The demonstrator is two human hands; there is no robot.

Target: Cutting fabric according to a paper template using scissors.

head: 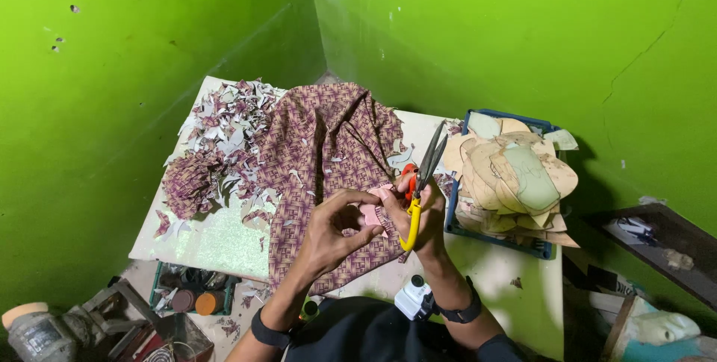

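Observation:
My right hand (420, 218) grips scissors (423, 175) with orange and yellow handles, the dark blades pointing up and away. My left hand (336, 231) pinches a small pink piece (371, 214) right beside the scissors' handles. Both hands hover over a purple patterned fabric (321, 153) spread across a white table (515, 257). A black band sits on each wrist.
A heap of fabric scraps (216, 145) covers the table's left part. A blue tray (497, 231) at the right holds stacked tan paper templates (515, 175). Green walls close in behind and on both sides. Jars and clutter (187, 298) lie below the table's left edge; a dark shelf (657, 239) stands right.

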